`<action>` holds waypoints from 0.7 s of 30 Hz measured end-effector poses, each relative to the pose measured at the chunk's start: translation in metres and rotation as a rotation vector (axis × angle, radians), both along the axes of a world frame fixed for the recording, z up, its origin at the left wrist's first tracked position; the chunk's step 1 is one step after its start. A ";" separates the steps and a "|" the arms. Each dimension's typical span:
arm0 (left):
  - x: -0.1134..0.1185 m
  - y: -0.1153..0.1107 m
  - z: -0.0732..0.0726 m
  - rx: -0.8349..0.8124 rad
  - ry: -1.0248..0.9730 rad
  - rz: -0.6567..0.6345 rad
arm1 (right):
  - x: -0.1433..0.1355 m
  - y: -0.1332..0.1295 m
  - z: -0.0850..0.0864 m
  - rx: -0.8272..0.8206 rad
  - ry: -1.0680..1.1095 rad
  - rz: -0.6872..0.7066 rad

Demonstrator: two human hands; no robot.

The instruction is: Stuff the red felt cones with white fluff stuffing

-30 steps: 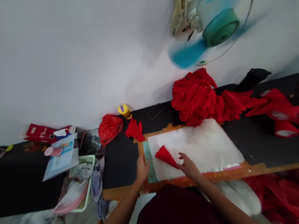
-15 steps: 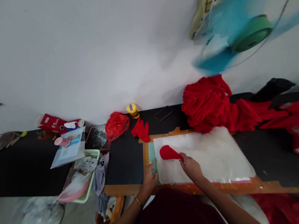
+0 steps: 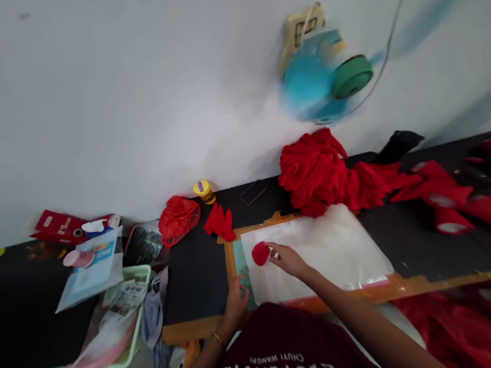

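Right hand: the right hand [image 3: 286, 259] comes in over the white sheet [image 3: 327, 248], its grip closed on the edge of the red piece [image 3: 260, 253], thumb and fingertips together on it.
Red piece: above the left part of the white sheet, its rounded red face showing; whether it touches the sheet, I cannot tell.
Left hand: the left hand [image 3: 236, 307] is at the near left corner of the green mat [image 3: 243, 266], grip apart, thumb away from the fingers, nothing seen between them; contact with the mat is unclear.
White sheet: flat on the worktop [image 3: 195, 279], overlapping the green mat, with brown tape [image 3: 421, 281] along the near edge.
Red pile: a large ruffled red pile [image 3: 314, 168] lies behind the sheet, touching its far edge.
Red cones: several red cones [image 3: 443, 199] lie to the right of the pile, some showing pale round ends.
Far left of the sheet: small red pieces [image 3: 220, 221], a red bag [image 3: 179, 220], a yellow-lidded jar [image 3: 204, 191] and a phone [image 3: 253, 192].
Left side: a green basket [image 3: 136, 338] holds plastic packaging, beside a dark surface [image 3: 12, 298] bearing a red box [image 3: 61, 227] and a pink jar [image 3: 79, 258].
Wall: a blue fan [image 3: 325, 77], blades blurred.
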State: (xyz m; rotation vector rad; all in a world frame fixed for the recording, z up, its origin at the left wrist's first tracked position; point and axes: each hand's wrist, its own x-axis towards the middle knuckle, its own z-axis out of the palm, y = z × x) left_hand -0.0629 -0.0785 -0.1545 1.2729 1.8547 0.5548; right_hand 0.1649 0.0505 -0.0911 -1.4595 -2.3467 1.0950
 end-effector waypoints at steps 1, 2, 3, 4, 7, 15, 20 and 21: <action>0.000 0.003 0.002 0.011 -0.003 -0.003 | -0.006 0.003 0.001 0.035 -0.030 0.025; 0.001 0.005 0.004 0.021 -0.006 -0.004 | -0.012 0.007 0.003 0.061 -0.064 0.034; 0.001 0.008 0.006 0.029 -0.010 -0.002 | -0.017 0.012 0.005 0.071 -0.089 0.033; 0.001 0.011 0.008 0.030 -0.013 0.001 | -0.023 0.018 0.007 0.073 -0.106 0.030; 0.001 0.019 0.013 0.019 -0.009 -0.012 | -0.035 0.034 0.016 0.072 -0.133 0.028; 0.005 0.019 0.018 -0.023 0.017 -0.043 | -0.036 0.035 0.016 -0.012 -0.240 -0.007; 0.004 0.021 0.020 0.077 -0.039 0.029 | -0.025 0.043 0.025 -0.050 -0.227 -0.032; 0.004 0.027 0.025 0.119 -0.048 0.050 | -0.026 0.046 0.031 -0.055 -0.205 -0.013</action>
